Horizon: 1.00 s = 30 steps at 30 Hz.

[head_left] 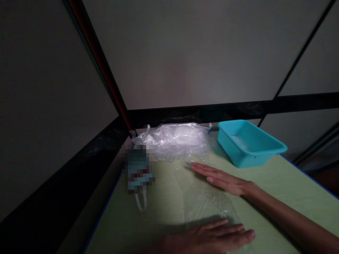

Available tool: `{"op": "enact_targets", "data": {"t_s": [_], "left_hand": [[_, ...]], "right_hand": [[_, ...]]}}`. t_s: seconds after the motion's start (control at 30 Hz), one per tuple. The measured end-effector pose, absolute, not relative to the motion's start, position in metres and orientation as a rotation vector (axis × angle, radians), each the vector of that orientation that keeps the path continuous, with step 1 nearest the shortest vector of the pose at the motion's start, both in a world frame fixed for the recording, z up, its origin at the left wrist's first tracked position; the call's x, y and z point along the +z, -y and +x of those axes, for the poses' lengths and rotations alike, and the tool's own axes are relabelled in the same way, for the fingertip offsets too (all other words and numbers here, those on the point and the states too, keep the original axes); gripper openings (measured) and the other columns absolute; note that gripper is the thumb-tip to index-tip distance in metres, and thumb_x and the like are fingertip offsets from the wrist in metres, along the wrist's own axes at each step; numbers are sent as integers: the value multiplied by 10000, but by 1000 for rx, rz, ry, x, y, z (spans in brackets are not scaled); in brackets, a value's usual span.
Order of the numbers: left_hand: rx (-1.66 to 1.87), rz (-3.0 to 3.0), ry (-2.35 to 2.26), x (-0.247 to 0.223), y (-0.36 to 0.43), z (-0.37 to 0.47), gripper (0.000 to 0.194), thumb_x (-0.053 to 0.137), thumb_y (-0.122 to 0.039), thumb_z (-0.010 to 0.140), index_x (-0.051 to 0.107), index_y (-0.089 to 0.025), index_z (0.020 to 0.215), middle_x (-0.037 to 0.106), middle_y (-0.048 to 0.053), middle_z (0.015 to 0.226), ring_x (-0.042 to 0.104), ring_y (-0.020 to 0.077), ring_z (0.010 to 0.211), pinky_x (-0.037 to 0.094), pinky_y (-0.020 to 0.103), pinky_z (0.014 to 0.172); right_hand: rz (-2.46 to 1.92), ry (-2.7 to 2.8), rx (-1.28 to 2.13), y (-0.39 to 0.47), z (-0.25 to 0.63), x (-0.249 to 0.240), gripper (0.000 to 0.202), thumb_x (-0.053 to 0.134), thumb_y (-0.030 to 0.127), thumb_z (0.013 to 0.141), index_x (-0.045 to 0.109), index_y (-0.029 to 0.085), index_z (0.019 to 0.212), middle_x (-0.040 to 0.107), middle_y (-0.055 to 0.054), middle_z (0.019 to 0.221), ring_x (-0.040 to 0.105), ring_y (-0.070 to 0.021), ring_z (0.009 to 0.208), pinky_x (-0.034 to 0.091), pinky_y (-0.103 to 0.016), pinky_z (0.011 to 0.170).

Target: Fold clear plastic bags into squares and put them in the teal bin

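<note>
Frame dimly lit, lower left near black. Glare thrown back by crumpled clear plastic (182, 137) at centre. Left hand (214, 237), bottom centre, slightly blurred. Strapped item (139, 169), left of centre, pixelated.

Count: hands, 2: left hand (215, 237), right hand (222, 181). Flat clear plastic (209, 203), at least 1 piece, between the hands and running under the left; exact number unclear. Crumpled clear bundle (180, 139), 1, beyond the right hand; layers within uncountable. Turquoise basin (254, 158), 1, beyond the right hand, to its right. Pixelated item (139, 169), 1, left of both hands, with 1 white loop (142, 209). Table (162, 197), 1, beneath both hands
</note>
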<state>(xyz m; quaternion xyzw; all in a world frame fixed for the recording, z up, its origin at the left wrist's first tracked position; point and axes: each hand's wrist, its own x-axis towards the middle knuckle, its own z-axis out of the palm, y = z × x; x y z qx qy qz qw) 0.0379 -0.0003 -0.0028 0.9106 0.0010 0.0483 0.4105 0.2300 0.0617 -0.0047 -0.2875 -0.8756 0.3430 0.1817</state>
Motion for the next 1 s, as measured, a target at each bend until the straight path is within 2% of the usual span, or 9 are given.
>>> {"op": "enact_targets", "data": {"t_s": [0.07,0.13,0.17,0.23,0.4,0.63,0.77,0.87,1.0], "left_hand": [[122,2144,-62,19,-8,31,482,279,-379,917,278,-177,1355,155,11,1445,119,198,1321,91,323,1079],[195,1911,-137,25,-22,25,529,251,-428,914,287,-129,1349,277,65,1411,233,233,1292,156,364,1055],[229,1775,-146,22,-30,22,556,194,-463,914,357,-118,1318,375,77,1361,306,248,1259,173,382,1043],[275,1425,-126,7,-47,18,710,93,-568,877,423,-79,1272,404,112,1336,292,278,1261,151,422,1036],[370,998,-232,-28,-67,13,753,187,-627,841,503,-42,1195,443,181,1289,340,307,1231,137,452,1022],[361,944,-230,-34,-66,14,730,314,-647,803,526,-57,1177,477,177,1262,338,306,1231,119,437,1025],[345,947,-212,-32,-67,13,775,318,-666,787,501,-34,1195,392,193,1324,278,317,1260,107,437,1028],[347,913,-177,-27,-68,10,772,265,-642,816,473,-14,1215,406,206,1310,274,311,1264,82,441,1029],[405,819,-85,-23,-71,7,713,219,-583,857,492,-18,1196,480,187,1255,330,294,1237,88,437,1026]], "right_hand": [[-855,2277,1085,-56,236,2,443,233,398,938,238,282,1365,215,-5,1449,162,-186,1318,83,-465,1066],[-861,2073,1198,-47,240,8,447,238,434,929,287,289,1349,280,-21,1427,222,-204,1300,112,-472,1057],[-839,1977,1271,-42,242,9,453,237,454,924,295,296,1345,303,-29,1417,253,-214,1289,145,-478,1046],[-767,1820,1441,-34,244,9,472,237,490,912,284,311,1346,335,-47,1401,320,-231,1255,242,-487,1002],[-703,1685,1592,-27,241,-5,487,288,497,900,256,323,1353,331,-86,1399,418,-253,1181,425,-451,843],[-748,1787,1589,-28,240,-17,490,326,452,908,199,335,1366,278,-71,1425,301,-236,1260,385,-447,900],[-725,1751,1562,-26,240,-21,483,355,434,904,234,322,1357,332,-78,1393,353,-230,1224,388,-441,898],[-709,1673,1460,-25,240,-21,429,381,428,892,352,270,1290,448,-102,1277,460,-225,1112,439,-402,827],[-762,1961,1037,-15,240,-8,194,509,340,830,551,187,941,557,-61,860,538,-157,750,446,-282,621]]}}
